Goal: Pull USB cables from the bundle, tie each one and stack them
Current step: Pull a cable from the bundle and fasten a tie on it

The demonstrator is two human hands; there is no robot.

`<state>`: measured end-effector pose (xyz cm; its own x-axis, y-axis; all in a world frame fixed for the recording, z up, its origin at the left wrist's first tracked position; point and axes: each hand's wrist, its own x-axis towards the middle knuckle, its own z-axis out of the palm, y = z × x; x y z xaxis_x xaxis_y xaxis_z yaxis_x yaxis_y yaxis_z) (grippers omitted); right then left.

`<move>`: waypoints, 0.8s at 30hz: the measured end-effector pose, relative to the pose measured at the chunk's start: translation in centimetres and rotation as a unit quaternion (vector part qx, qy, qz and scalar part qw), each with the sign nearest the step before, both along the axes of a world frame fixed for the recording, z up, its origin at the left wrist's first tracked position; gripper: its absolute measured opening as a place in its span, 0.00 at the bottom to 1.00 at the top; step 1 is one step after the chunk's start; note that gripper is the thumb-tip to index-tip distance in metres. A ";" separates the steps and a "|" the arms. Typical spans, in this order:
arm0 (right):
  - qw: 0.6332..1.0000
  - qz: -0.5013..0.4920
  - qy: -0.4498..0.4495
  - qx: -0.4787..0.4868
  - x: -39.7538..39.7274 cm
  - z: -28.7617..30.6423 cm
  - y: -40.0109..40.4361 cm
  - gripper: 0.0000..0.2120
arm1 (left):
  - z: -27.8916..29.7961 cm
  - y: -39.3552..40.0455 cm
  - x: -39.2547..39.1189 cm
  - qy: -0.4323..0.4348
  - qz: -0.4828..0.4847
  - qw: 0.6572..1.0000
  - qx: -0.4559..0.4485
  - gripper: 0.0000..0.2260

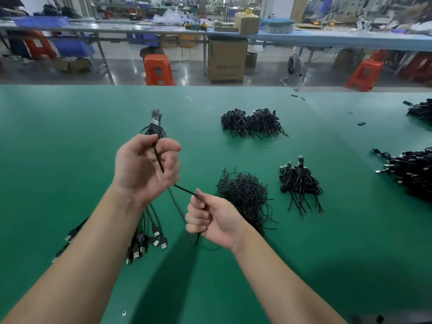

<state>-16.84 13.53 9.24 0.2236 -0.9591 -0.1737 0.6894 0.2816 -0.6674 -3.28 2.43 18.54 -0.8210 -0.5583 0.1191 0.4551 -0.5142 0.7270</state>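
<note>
**A:** Your left hand is clenched round the USB cable bundle, raised above the green tabletop, with the banded wire ends fanning out above your fist and the USB plugs hanging below your wrist. Your right hand is curled round one single cable that runs taut between your two fists.

**B:** So which step are you on?

**A:** The pull, I'd judge: one cable is being drawn free of the bundle and isn't tied yet.

**B:** And next?

**A:** You'll likely need to draw it clear while your left hand keeps the rest together, then fetch a tie from the loose pile of black ties just beside your right hand. The stack of tied cables lies beyond that, with a larger finished heap farther back.
</note>
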 end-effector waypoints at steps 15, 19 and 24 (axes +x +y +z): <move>0.997 -0.064 0.036 0.009 -1.8 1.3 -0.9 0.18 | -5.0 1.1 -0.7 -0.435 0.028 0.847 -0.304 0.16; 0.997 -0.074 0.029 0.006 0.1 -0.2 -0.6 0.19 | -6.1 1.8 -2.2 -0.329 0.167 0.902 -0.224 0.16; 0.996 -0.083 0.009 0.027 1.9 -2.5 -0.5 0.20 | -5.4 2.0 -4.0 -0.157 0.264 0.952 0.012 0.19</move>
